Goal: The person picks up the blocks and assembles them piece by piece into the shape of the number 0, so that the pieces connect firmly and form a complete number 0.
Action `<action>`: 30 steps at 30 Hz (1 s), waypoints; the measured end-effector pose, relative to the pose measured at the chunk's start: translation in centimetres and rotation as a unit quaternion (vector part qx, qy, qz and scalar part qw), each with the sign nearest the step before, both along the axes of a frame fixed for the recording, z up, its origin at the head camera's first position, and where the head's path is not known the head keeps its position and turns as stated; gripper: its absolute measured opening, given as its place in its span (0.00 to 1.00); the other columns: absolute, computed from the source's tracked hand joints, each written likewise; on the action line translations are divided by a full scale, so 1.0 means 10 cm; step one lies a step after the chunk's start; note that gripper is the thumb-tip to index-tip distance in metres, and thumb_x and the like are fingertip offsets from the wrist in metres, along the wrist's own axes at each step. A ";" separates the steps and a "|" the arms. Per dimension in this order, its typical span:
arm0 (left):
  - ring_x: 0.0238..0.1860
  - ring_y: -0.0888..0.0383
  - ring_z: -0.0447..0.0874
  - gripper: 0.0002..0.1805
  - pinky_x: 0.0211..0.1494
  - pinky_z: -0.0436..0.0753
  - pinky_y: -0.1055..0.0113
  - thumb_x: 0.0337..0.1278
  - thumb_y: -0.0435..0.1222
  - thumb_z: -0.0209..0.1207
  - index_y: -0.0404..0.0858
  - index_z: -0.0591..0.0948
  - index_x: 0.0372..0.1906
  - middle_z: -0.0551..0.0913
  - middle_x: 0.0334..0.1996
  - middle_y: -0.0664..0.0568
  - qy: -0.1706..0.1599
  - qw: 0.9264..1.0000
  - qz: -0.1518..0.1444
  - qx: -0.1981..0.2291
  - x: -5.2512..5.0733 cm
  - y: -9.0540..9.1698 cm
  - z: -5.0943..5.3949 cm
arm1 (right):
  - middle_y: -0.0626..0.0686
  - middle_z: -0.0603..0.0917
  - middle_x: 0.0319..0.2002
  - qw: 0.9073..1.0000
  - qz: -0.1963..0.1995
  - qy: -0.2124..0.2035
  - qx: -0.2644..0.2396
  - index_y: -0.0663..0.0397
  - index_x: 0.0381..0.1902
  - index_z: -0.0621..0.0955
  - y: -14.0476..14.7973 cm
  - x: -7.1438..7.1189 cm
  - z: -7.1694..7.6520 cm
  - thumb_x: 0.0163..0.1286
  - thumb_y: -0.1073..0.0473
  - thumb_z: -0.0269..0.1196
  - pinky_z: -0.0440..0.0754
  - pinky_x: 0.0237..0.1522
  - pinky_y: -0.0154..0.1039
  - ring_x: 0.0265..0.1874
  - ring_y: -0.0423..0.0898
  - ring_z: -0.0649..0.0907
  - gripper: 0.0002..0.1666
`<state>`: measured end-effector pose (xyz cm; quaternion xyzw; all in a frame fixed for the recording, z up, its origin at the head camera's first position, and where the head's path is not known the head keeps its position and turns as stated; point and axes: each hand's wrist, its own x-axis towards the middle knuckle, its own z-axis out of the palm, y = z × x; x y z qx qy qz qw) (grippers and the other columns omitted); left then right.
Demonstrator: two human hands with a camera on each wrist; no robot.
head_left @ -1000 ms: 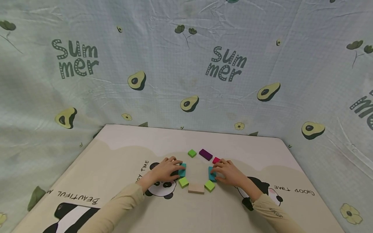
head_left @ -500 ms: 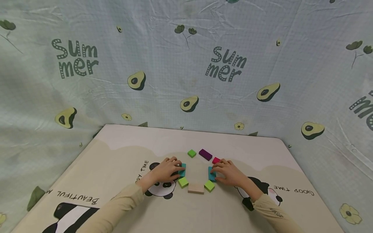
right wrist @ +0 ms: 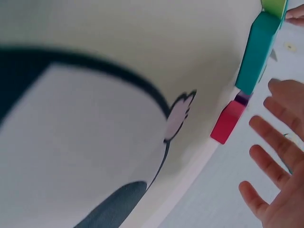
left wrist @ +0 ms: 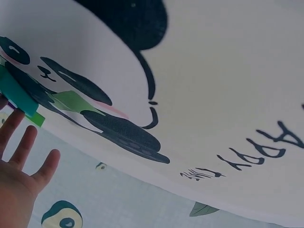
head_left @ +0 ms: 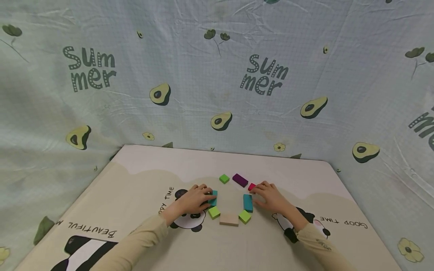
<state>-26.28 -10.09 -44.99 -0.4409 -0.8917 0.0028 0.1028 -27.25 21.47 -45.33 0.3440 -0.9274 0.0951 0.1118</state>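
My left hand point(head_left: 194, 199) is at the left teal block point(head_left: 213, 198), its fingertips touching it and partly covering it. In the left wrist view the fingers of that hand point(left wrist: 23, 175) are spread, one fingertip against the teal block point(left wrist: 18, 95). Over the table, my right hand point(head_left: 270, 196) hovers just right of the other teal block point(head_left: 248, 203), by the pink block point(head_left: 252, 186). The right wrist view shows that hand point(right wrist: 282, 156) with extended, spread fingers, apart from the teal block point(right wrist: 259, 52) and the pink block point(right wrist: 228, 122).
A purple block point(head_left: 240, 180) and a green block point(head_left: 224, 178) lie at the far side of the ring of blocks. Two lime blocks point(head_left: 214, 212) point(head_left: 245, 216) flank a plain wooden block point(head_left: 229, 219) at the near side. Behind the table point(head_left: 152, 162) hangs a printed cloth point(head_left: 190, 75).
My right hand has come off the right teal block and shifted slightly right and away from me, leaving the block uncovered. The left hand stays at its block.
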 end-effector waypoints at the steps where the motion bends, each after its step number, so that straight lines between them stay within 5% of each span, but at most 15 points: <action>1: 0.49 0.55 0.72 0.18 0.46 0.74 0.56 0.57 0.44 0.54 0.46 0.76 0.53 0.76 0.49 0.51 0.000 1.000 0.000 0.000 0.01 0.00 0.00 | 0.49 0.80 0.43 1.000 -0.009 0.009 0.003 0.48 0.42 0.79 0.00 -0.01 0.00 0.55 0.55 0.64 0.68 0.43 0.48 0.44 0.47 0.72 0.15; 12: 0.49 0.55 0.71 0.19 0.45 0.74 0.57 0.57 0.44 0.54 0.46 0.76 0.53 0.76 0.50 0.51 -0.002 1.000 0.003 -0.004 0.03 0.01 0.04 | 0.53 0.78 0.45 0.994 -0.090 0.004 0.056 0.48 0.47 0.77 0.06 -0.17 -0.01 0.56 0.55 0.64 0.70 0.43 0.53 0.45 0.50 0.72 0.20; 30: 0.51 0.54 0.71 0.19 0.47 0.74 0.56 0.58 0.44 0.53 0.46 0.75 0.54 0.75 0.51 0.51 -0.016 1.000 0.011 -0.009 0.03 0.01 0.04 | 0.50 0.81 0.38 0.998 -0.047 0.030 0.042 0.46 0.44 0.81 -0.01 -0.23 -0.04 0.57 0.59 0.62 0.70 0.38 0.50 0.40 0.48 0.73 0.14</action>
